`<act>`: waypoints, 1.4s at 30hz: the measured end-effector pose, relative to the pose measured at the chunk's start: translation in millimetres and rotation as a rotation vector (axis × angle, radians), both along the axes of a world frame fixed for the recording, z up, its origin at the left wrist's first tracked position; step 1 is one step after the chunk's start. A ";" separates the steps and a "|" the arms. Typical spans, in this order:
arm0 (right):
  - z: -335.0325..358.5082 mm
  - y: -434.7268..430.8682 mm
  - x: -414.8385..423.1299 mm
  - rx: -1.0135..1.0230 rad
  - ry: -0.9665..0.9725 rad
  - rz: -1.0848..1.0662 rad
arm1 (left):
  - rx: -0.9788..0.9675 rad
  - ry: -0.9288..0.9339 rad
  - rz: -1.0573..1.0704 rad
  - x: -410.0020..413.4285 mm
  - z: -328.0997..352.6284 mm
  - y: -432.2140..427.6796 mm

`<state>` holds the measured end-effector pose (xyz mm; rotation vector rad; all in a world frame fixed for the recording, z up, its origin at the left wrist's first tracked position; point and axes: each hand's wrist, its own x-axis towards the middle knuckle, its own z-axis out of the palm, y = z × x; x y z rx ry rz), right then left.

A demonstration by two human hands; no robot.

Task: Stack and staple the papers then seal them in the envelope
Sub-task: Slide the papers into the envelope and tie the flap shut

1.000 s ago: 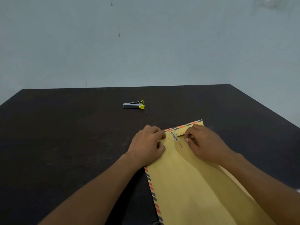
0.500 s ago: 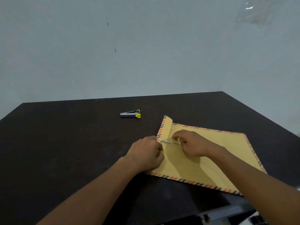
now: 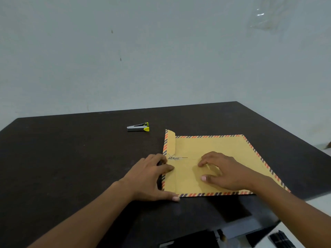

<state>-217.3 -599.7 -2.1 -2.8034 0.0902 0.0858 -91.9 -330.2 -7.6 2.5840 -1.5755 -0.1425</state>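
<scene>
Envelope point(image 3: 223, 149) flat on counter point(image 3: 71, 158), flap point(image 3: 171, 142) folded at left. Left hand point(image 3: 150, 178) spread, pressing flap edge; right hand point(image 3: 225, 172) spread on envelope face. Stapler point(image 3: 138, 127) far left, apart.

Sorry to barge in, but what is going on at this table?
A person appears to be closing a tan envelope that lies flat on the dark table. The left hand presses on its flap, and the right hand rests open on its body, with the string clasp between them. The stapler lies apart, farther back, untouched.
</scene>
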 end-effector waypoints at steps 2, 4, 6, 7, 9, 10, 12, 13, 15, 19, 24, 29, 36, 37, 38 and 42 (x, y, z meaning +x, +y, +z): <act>1.2 -5.4 -12.3 0.012 -0.015 -0.031 | -0.012 -0.007 -0.005 -4.5 1.2 1.0; 3.3 -12.9 -25.7 0.011 -0.019 -0.085 | -0.060 -0.087 -0.046 -7.1 -1.1 4.6; 5.8 -21.9 -40.9 -0.010 -0.014 -0.139 | -0.092 -0.198 -0.103 -11.3 -3.5 10.6; 6.9 -26.5 -48.9 -0.019 -0.011 -0.175 | -0.104 -0.226 -0.113 -13.4 -4.6 13.8; 7.5 -38.8 -66.8 -0.043 0.005 -0.273 | -0.117 -0.249 -0.107 -17.4 -6.2 20.3; 7.4 -45.7 -76.7 -0.042 0.020 -0.310 | -0.106 -0.241 -0.093 -20.5 -5.7 23.8; 6.6 -57.4 -94.6 0.039 0.047 -0.320 | -0.049 -0.201 -0.047 -26.7 -4.4 31.2; 5.0 -60.2 -102.2 0.087 0.075 -0.303 | -0.014 -0.176 -0.022 -30.2 -2.9 35.1; 2.6 -56.8 -115.7 0.097 0.162 -0.228 | 0.038 -0.144 0.020 -38.6 2.4 42.0; -4.3 -41.9 -132.2 -0.139 0.290 -0.105 | 0.113 -0.100 0.092 -57.5 10.7 54.9; -0.2 -52.0 -138.1 0.013 -0.014 -0.106 | 0.036 -0.051 0.158 -69.1 3.6 67.9; 44.2 -41.5 -134.2 0.315 -0.319 -0.238 | -0.393 -0.008 0.131 -60.7 -1.8 70.7; 112.4 -37.6 -93.8 0.785 -0.720 -0.375 | -1.210 0.261 0.465 -21.4 75.6 36.6; 123.6 -38.7 -86.8 0.826 -0.749 -0.373 | -1.268 0.296 0.493 -16.2 90.7 31.0; 133.9 -39.5 -80.4 0.847 -0.758 -0.370 | -1.318 0.326 0.513 -12.3 104.8 25.5; 145.0 -41.5 -59.7 0.880 -0.635 -0.342 | -1.448 0.405 0.640 11.3 132.2 13.2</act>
